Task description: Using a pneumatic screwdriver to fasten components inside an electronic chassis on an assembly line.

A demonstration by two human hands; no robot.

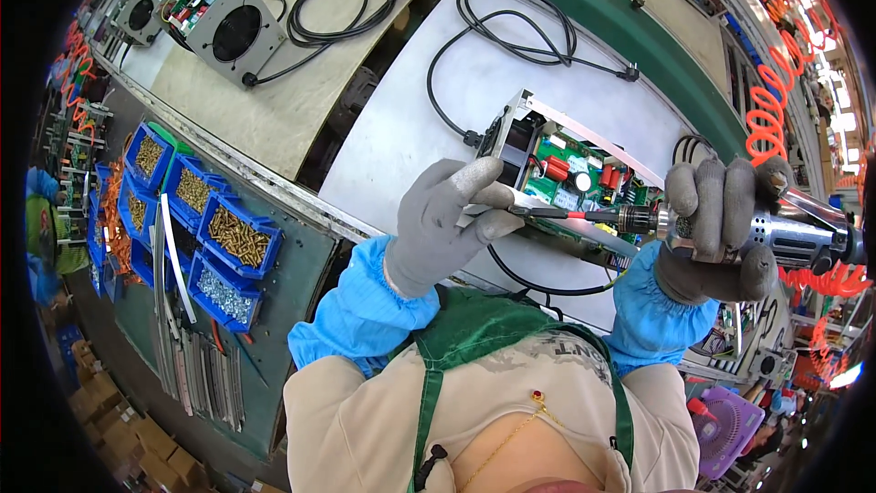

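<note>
Both hands wear grey gloves with blue sleeves. My right hand grips a silver pneumatic screwdriver, whose red-collared bit points left at the near edge of an open metal chassis holding a green circuit board and a fan. My left hand pinches the near rim of that chassis right at the bit's tip; a screw there cannot be made out. The chassis rests on a white pallet with a coiled black power cord.
Blue bins of brass and silver screws sit on the left, beside several flat metal strips. Another chassis with a fan and cord lies on a beige pallet further up the conveyor. An orange coiled air hose hangs at right.
</note>
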